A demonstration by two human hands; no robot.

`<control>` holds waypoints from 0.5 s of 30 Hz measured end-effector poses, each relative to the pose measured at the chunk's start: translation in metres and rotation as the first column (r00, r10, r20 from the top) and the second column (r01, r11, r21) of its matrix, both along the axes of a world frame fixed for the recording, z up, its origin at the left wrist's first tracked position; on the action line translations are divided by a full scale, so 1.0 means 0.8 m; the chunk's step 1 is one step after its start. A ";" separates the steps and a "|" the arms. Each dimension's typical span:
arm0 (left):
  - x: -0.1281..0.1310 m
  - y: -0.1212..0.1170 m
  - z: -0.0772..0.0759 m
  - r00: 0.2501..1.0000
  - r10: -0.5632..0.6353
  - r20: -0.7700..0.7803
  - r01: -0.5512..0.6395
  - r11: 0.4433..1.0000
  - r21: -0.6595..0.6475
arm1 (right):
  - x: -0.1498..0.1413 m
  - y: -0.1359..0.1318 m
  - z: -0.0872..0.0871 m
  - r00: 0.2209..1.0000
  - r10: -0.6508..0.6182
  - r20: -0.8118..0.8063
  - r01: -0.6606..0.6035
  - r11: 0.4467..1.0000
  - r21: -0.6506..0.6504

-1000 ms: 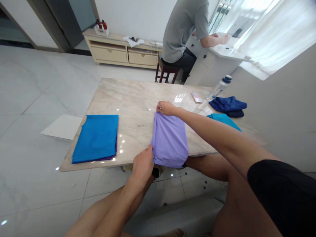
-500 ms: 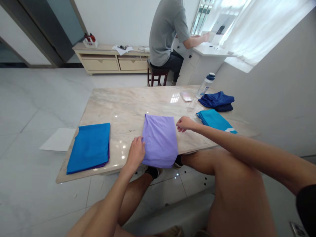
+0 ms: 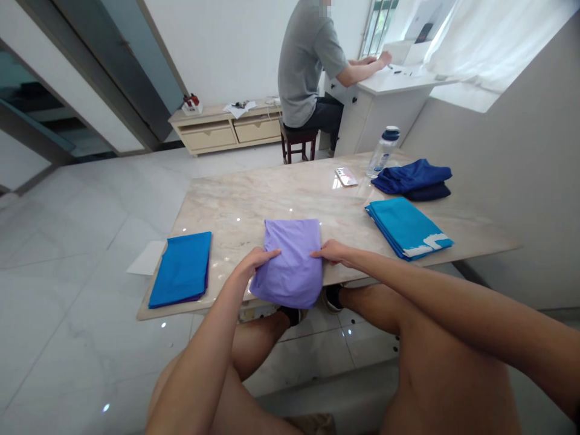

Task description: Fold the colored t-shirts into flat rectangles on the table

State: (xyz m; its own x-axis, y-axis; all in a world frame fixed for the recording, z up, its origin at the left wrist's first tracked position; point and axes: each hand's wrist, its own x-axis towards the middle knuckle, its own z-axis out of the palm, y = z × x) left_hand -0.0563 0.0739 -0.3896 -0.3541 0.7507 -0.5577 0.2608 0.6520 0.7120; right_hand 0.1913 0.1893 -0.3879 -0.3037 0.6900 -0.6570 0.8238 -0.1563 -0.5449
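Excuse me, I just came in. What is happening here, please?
A person has both hands on a folded lavender cloth at the near edge of a marble table: the left hand on its left side, the right hand at its right. A folded blue cloth and a folded teal cloth lie on either side. Behind, another person sits at a white desk.

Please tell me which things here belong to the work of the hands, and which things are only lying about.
Part of the work: left hand; right hand; folded lilac cloth; probably also folded blue cloth, folded teal cloth, navy cloth pile.

Just lying about: water bottle; phone; white sheet.
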 end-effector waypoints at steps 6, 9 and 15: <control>0.005 -0.010 0.038 0.979 0.079 0.188 -0.121 0.968 0.222 | 0.034 0.016 0.033 0.927 0.085 -0.366 -0.038 0.990 0.134; 0.003 -0.017 0.066 0.969 0.140 0.204 -0.205 0.917 0.341 | 0.042 0.020 0.060 0.849 0.136 -0.511 -0.009 0.970 0.243; 0.004 -0.032 0.120 0.940 0.282 0.191 -0.340 0.769 0.540 | 0.029 0.031 0.107 0.758 0.130 -0.639 0.299 0.802 0.517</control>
State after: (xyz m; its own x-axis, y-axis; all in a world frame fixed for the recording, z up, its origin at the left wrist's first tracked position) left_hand -0.0527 0.0486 -0.2933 -0.5913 0.7976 -0.1190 0.0269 0.1670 0.9856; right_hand 0.2143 0.2138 -0.3026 -0.4052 0.8970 0.1766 0.2615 0.2988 -0.9178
